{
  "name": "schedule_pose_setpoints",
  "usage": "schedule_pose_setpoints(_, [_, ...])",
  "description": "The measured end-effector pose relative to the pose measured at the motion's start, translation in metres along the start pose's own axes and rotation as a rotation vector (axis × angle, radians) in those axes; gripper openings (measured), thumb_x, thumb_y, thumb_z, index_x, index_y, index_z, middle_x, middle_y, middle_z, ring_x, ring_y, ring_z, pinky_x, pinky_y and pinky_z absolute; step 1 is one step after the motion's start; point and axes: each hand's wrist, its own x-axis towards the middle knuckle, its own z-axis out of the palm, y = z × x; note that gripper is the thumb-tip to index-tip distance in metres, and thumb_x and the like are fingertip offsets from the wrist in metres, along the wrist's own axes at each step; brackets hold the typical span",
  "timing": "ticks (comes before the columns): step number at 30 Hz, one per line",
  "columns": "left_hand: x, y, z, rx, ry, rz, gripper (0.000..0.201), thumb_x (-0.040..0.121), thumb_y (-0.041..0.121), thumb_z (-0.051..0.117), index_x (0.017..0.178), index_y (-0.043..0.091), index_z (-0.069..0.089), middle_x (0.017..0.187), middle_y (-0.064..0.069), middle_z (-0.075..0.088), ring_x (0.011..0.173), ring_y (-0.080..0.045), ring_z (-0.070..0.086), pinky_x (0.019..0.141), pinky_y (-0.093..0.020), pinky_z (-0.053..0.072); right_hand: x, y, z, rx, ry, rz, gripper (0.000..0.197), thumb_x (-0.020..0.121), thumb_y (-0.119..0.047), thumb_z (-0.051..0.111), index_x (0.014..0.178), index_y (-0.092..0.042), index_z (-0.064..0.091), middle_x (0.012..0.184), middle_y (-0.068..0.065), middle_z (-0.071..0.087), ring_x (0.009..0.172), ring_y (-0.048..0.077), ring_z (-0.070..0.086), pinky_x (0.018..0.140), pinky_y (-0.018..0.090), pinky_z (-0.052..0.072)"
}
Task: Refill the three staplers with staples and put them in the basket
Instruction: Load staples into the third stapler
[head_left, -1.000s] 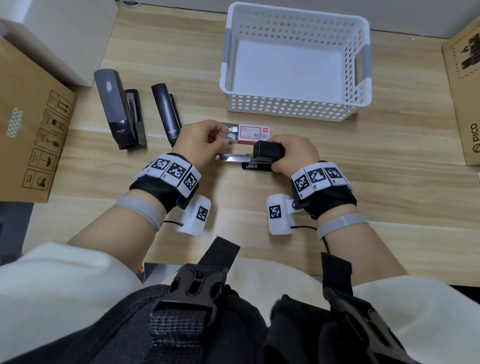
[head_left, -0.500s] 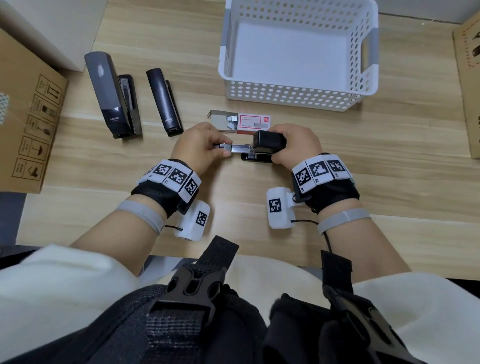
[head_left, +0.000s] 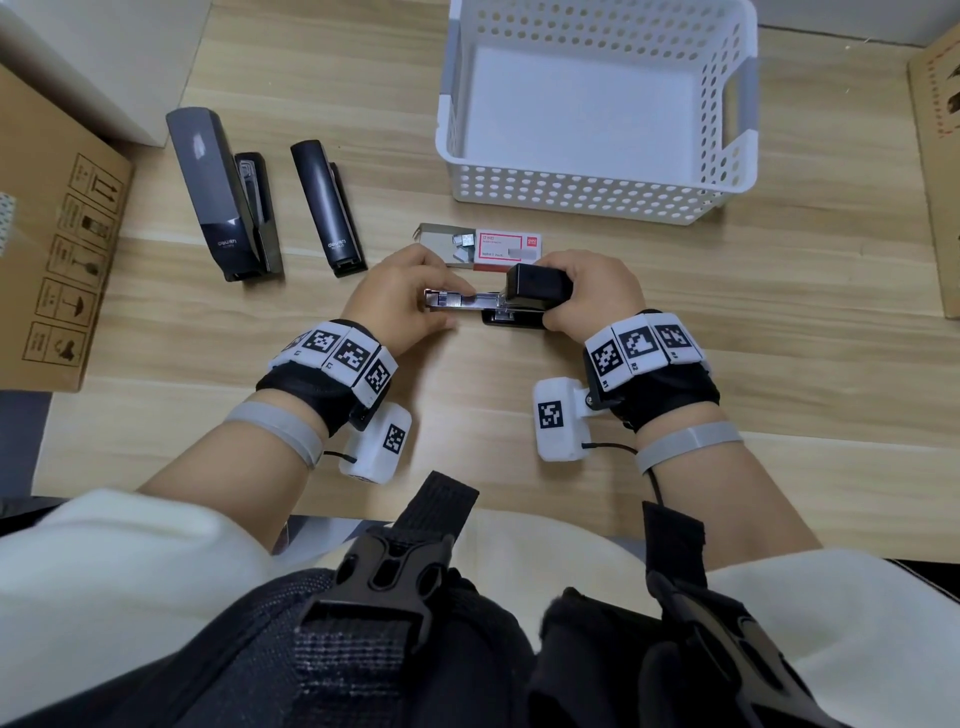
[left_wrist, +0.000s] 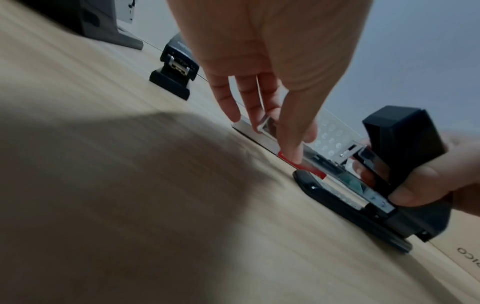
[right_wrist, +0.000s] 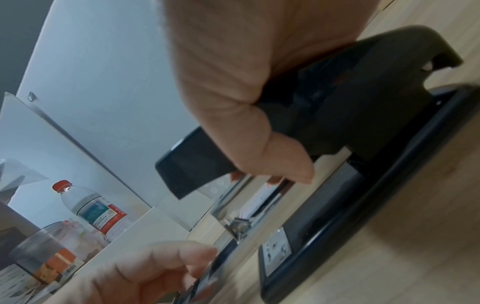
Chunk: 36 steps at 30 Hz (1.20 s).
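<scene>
White sleeves (head_left: 104, 561), black wrist wraps (head_left: 670, 395) ringed with white tag blocks (head_left: 343, 353), grey bands (head_left: 685, 441), black chest harness (head_left: 384, 582).

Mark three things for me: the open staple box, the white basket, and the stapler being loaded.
staple box (head_left: 506, 247): head view, on its red-and-white printed sleeve.
white basket (head_left: 587, 195): head view, on the perforated near wall.
stapler being loaded (head_left: 537, 283): head view, on its raised black top cover.
</scene>
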Motion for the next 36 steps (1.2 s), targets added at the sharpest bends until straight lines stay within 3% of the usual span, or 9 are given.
schedule_pose_setpoints(3, [-0.001, -0.004, -0.002, 0.012, 0.003, 0.025, 0.031, 0.072, 0.010, 0.074, 0.097, 0.026, 0.071, 0.093, 0.007, 0.050, 0.090, -0.014, 0.052, 0.084, -0.025, 0.042, 0.000, 0.000, 0.000, 0.009, 0.001, 0.003, 0.047, 0.067, -0.002, 0.063, 0.108, -0.026, 0.064, 0.107, 0.001, 0.067, 0.101, 0.024, 0.059, 0.085, 0.030, 0.044])
schedule_pose_setpoints(6, [-0.002, -0.005, -0.005, 0.024, 0.001, 0.056, 0.028, 0.074, 0.010, 0.072, 0.095, 0.028, 0.071, 0.088, 0.012, 0.049, 0.093, -0.016, 0.052, 0.085, -0.027, 0.043, 0.000, 0.000, 0.001, 0.009, 0.001, 0.005, 0.047, 0.067, -0.002, 0.064, 0.108, -0.026, 0.064, 0.106, 0.001, 0.067, 0.100, 0.024, 0.059, 0.084, 0.029, 0.044])
schedule_pose_setpoints(14, [0.001, -0.009, -0.008, 0.076, -0.013, -0.001, 0.020, 0.069, 0.024, 0.077, 0.088, 0.027, 0.073, 0.100, 0.001, 0.058, 0.098, -0.017, 0.052, 0.091, -0.039, 0.044, -0.001, 0.000, 0.000, 0.008, 0.005, -0.001, 0.047, 0.068, -0.004, 0.064, 0.109, -0.025, 0.064, 0.108, 0.001, 0.067, 0.102, 0.024, 0.059, 0.085, 0.028, 0.042])
schedule_pose_setpoints(16, [0.002, -0.006, -0.010, 0.056, -0.020, -0.010, 0.021, 0.067, 0.028, 0.078, 0.086, 0.025, 0.073, 0.099, 0.000, 0.059, 0.097, -0.018, 0.054, 0.091, -0.039, 0.044, 0.000, 0.000, 0.001, 0.007, 0.008, -0.003, 0.046, 0.068, -0.003, 0.064, 0.108, -0.026, 0.064, 0.108, 0.000, 0.067, 0.101, 0.023, 0.059, 0.084, 0.028, 0.042])
schedule_pose_setpoints(18, [0.005, -0.001, -0.012, 0.008, 0.007, -0.010, 0.018, 0.069, 0.028, 0.076, 0.085, 0.020, 0.073, 0.097, -0.001, 0.058, 0.092, -0.017, 0.054, 0.090, -0.032, 0.043, 0.000, 0.001, 0.001, 0.010, 0.012, -0.003, 0.046, 0.067, -0.003, 0.064, 0.108, -0.026, 0.064, 0.108, 0.000, 0.067, 0.102, 0.023, 0.059, 0.082, 0.026, 0.040])
schedule_pose_setpoints(23, [0.026, 0.006, -0.019, 0.015, 0.146, -0.036, 0.014, 0.085, 0.014, 0.058, 0.096, 0.015, 0.067, 0.101, -0.004, 0.063, 0.091, -0.013, 0.053, 0.085, -0.024, 0.039, 0.000, 0.001, 0.001, 0.016, 0.010, -0.002, 0.046, 0.068, -0.004, 0.064, 0.109, -0.025, 0.064, 0.111, 0.000, 0.067, 0.104, 0.023, 0.058, 0.083, 0.024, 0.038])
schedule_pose_setpoints(27, [0.046, 0.008, -0.020, 0.126, 0.056, -0.094, 0.009, 0.085, 0.019, 0.059, 0.090, 0.020, 0.066, 0.095, 0.003, 0.059, 0.089, -0.014, 0.052, 0.083, -0.026, 0.040, 0.002, 0.003, 0.001, 0.017, -0.003, -0.005, 0.047, 0.069, -0.003, 0.063, 0.110, -0.026, 0.063, 0.112, -0.001, 0.066, 0.106, 0.022, 0.058, 0.087, 0.026, 0.040])
schedule_pose_setpoints(32, [0.060, 0.006, -0.017, 0.241, -0.064, -0.126, 0.008, 0.081, 0.021, 0.063, 0.087, 0.023, 0.068, 0.089, 0.005, 0.055, 0.093, -0.019, 0.055, 0.090, -0.039, 0.047, 0.006, 0.006, 0.001, -0.008, -0.023, -0.015, 0.047, 0.068, -0.004, 0.063, 0.109, -0.026, 0.063, 0.112, -0.002, 0.065, 0.104, 0.022, 0.058, 0.086, 0.028, 0.041])
schedule_pose_setpoints(36, [0.066, 0.009, -0.017, 0.317, -0.097, -0.098, 0.008, 0.081, 0.022, 0.064, 0.088, 0.023, 0.068, 0.088, 0.005, 0.051, 0.089, -0.016, 0.050, 0.084, -0.035, 0.046, 0.008, 0.007, 0.001, -0.002, -0.027, -0.018, 0.047, 0.068, -0.004, 0.062, 0.109, -0.028, 0.063, 0.112, -0.003, 0.065, 0.104, 0.022, 0.058, 0.085, 0.026, 0.040])
